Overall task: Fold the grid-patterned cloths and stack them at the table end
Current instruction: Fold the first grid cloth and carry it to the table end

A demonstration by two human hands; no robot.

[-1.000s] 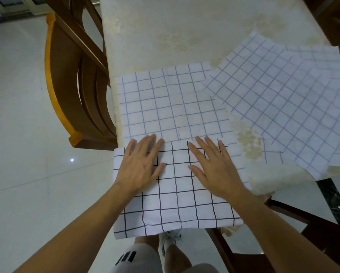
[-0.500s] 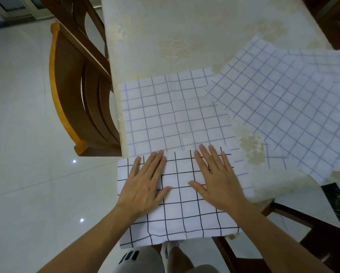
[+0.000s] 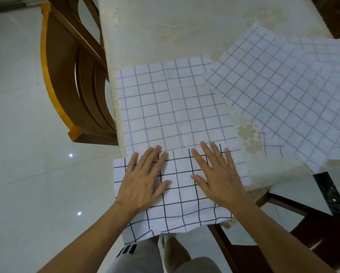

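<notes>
left hand (image 3: 145, 180) flat, palm down, on the black-grid cloth (image 3: 182, 205) at lower centre of the frame. fingers (image 3: 154, 154) straight and slightly spread, tips at the cloth's far edge, thumb angled inward. right hand (image 3: 218, 176) beside it, also flat and palm down on the same cloth, fingers (image 3: 214, 152) straight and fanned a little, clamped on nothing, thumb pointing toward the left hand. strip of cloth showing between the two thumbs. both forearms bare, reaching up from the bottom corners of the frame.

black-grid cloth draped over the near edge of the worktop (image 3: 165, 32), lower part hanging off, hem rumpled. far edge overlapping the blue-grid cloth (image 3: 165, 107), spread flat at mid-frame, creased across. paler grid cloth (image 3: 283, 91) at the right, lying askew, one corner over the blue-grid cloth's upper right edge, lower end past the worktop's edge; more grid fabric at far right, number of layers hard to tell. cream patterned cover on the worktop, brownish worn patches between the cloths.

wooden chair (image 3: 70, 79) at upper left, close against the worktop's side. dark wooden chair (image 3: 303, 223) at lower right. glossy pale tiled floor (image 3: 27, 174) at left, two bright reflections on it. grey shorts (image 3: 143, 251) at bottom centre, marked with three short black stripes; white shoe (image 3: 165, 241) just beside them.
</notes>
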